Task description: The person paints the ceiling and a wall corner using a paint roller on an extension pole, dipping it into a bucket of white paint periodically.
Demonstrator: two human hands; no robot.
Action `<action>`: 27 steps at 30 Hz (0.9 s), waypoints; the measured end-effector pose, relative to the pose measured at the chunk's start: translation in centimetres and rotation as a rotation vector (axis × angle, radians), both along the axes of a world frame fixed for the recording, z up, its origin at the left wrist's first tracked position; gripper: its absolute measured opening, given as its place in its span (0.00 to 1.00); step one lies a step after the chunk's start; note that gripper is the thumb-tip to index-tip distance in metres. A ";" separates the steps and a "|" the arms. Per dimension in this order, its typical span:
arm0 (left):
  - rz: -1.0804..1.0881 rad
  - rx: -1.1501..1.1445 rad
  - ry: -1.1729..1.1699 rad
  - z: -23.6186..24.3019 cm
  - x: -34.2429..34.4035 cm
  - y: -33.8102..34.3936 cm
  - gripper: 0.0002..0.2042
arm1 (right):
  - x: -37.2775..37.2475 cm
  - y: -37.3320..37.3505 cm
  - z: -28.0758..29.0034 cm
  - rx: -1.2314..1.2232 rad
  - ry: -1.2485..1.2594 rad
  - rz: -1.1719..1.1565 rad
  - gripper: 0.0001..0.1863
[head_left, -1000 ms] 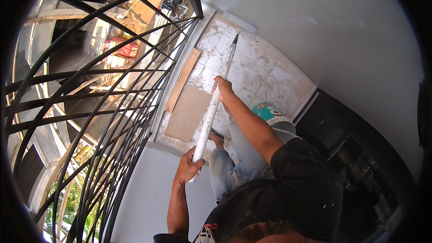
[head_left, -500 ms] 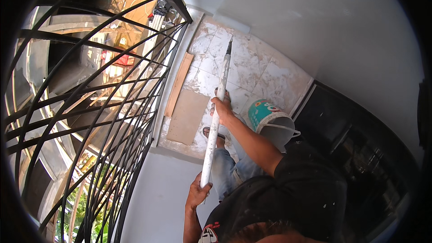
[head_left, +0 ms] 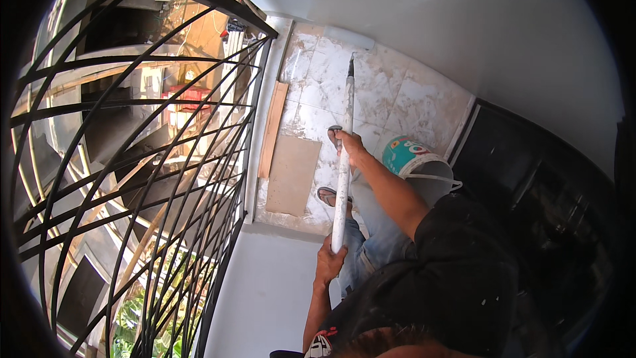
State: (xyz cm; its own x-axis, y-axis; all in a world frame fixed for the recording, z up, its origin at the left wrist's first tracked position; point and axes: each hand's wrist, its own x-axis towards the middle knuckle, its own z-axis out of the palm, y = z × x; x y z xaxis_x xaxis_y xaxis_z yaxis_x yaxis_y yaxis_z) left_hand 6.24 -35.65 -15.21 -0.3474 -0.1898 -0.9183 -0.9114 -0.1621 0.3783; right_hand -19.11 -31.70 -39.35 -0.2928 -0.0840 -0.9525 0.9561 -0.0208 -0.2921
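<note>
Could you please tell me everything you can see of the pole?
The pole is long, straight and white, with grey scuffs and a narrower dark tip; its material is unclear. The left hand grips its near end, the right hand its middle. It points forward over the tiled floor.

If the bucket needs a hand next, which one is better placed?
Probably the right hand: it is nearer the bucket, though closed around the pole. The left hand also grips the pole, at its near end, farther from the bucket.
</note>
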 end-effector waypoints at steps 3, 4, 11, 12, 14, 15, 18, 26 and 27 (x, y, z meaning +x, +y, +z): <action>-0.001 -0.006 0.055 -1.7 -0.1 0.5 0.25 | -0.9 0.5 -1.2 -0.030 0.000 -0.016 0.08; 0.001 0.007 0.048 -1.7 -0.4 0.4 0.26 | -1.0 0.5 -1.4 -0.043 -0.001 -0.025 0.08; -0.041 -0.016 0.088 -2.7 0.1 -0.3 0.26 | -0.6 0.1 -1.6 -0.048 0.029 -0.046 0.07; -0.031 -0.003 0.084 -2.7 0.7 -0.2 0.26 | -0.5 0.1 -1.4 -0.049 0.027 -0.049 0.07; -0.011 0.036 0.078 -1.4 -0.3 -0.5 0.26 | -0.7 0.0 -1.2 -0.031 0.029 -0.050 0.07; -0.023 0.044 0.039 -1.2 -1.0 -0.7 0.26 | -0.9 -0.3 -1.1 -0.016 0.033 -0.043 0.07; -0.053 0.049 -0.016 -1.7 -1.8 -1.2 0.26 | -0.8 0.0 -2.9 -0.040 0.030 -0.050 0.08; -0.064 -0.001 0.108 -4.1 0.7 -1.0 0.27 | -0.5 0.1 -2.6 -0.054 0.070 -0.032 0.08; -0.060 0.007 0.112 -3.6 1.3 -1.0 0.27 | 0.1 0.3 -2.1 -0.037 0.060 -0.044 0.08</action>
State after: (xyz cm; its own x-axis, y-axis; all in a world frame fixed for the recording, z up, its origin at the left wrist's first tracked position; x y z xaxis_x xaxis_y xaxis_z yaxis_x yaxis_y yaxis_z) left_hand 7.55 -36.66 -18.82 -0.4582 -0.1590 -0.8745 -0.8717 -0.1117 0.4771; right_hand -18.97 -31.41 -41.48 -0.3533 -0.1050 -0.9296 0.9349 -0.0743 -0.3469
